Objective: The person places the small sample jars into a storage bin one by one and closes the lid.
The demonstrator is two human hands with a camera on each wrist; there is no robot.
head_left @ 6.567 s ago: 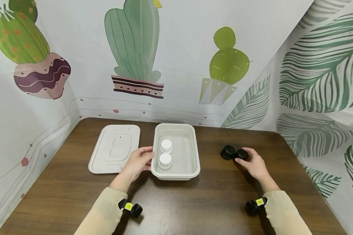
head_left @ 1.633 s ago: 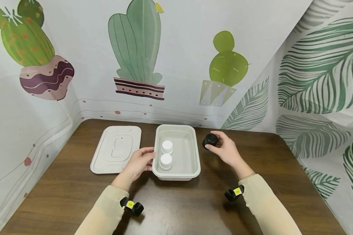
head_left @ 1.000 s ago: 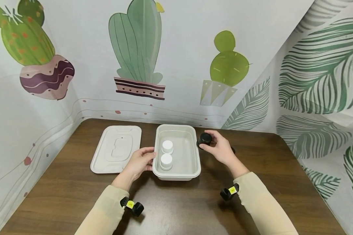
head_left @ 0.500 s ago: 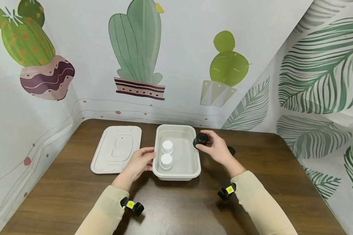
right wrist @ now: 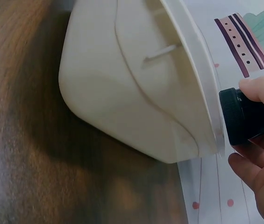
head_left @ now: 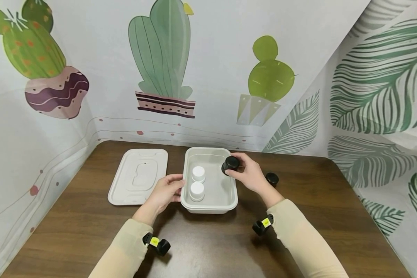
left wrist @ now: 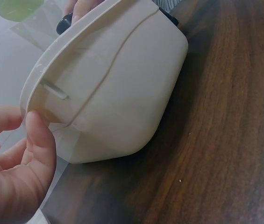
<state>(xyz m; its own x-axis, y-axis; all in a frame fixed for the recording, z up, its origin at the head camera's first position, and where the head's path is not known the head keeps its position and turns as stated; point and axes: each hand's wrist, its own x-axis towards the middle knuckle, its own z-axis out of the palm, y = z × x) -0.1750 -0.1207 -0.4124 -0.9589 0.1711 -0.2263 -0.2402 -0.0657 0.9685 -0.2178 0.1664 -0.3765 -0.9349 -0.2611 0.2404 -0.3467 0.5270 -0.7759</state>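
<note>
A black jar (head_left: 231,165) sits over the off-white tray (head_left: 210,202), which holds two white-capped jars (head_left: 197,183). The lid (head_left: 138,176) at 9 o'clock is off-white too. Another black jar (head_left: 272,178) lies at 3 o'clock on the dark brown wood-grain table (head_left: 208,239). Sleeves (head_left: 119,255) are pale beige.

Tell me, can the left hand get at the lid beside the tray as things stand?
Probably yes. The left hand rests on the tray rim, and the lid lies flat right beside it with nothing between or on top.

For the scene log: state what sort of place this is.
Probably a staged tabletop recording booth, not a real kitchen: printed cactus backdrop and leaf sheets wall in a bare wooden table, and small cameras are strapped to both wrists.
</note>
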